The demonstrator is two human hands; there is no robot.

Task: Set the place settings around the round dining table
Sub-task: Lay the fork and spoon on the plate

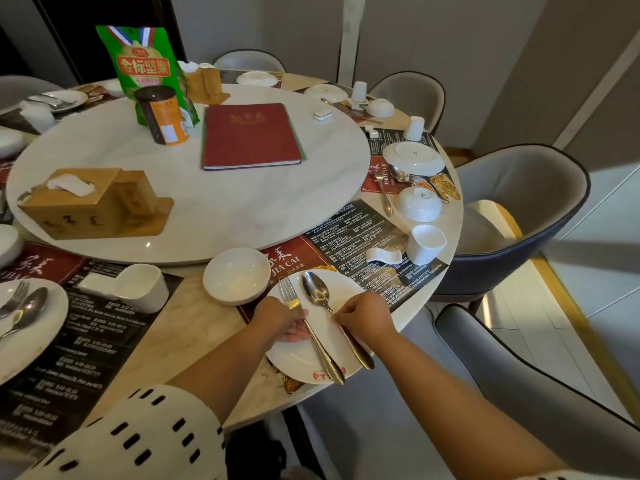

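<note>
A white plate (pixel 346 285) lies on a printed placemat (pixel 349 237) at the near right edge of the round table. A fork (pixel 289 292) and a spoon (pixel 315 289) lie side by side on the plate, handles toward me. My left hand (pixel 280 317) holds the plate's left rim, thumb against the fork's handle. My right hand (pixel 363 315) pinches the spoon's handle. A white bowl (pixel 236 274) sits just left of the plate. A white cup (pixel 425 243) and a small white rest (pixel 382 255) stand to the right.
A marble turntable (pixel 214 209) carries a red menu (pixel 249 135), a wooden tissue box (pixel 86 202), a tin (pixel 162 116) and a green bag (pixel 145 64). Other settings ring the table, including a plate with cutlery (pixel 20 320) at left. Grey chairs (pixel 519 209) stand at right.
</note>
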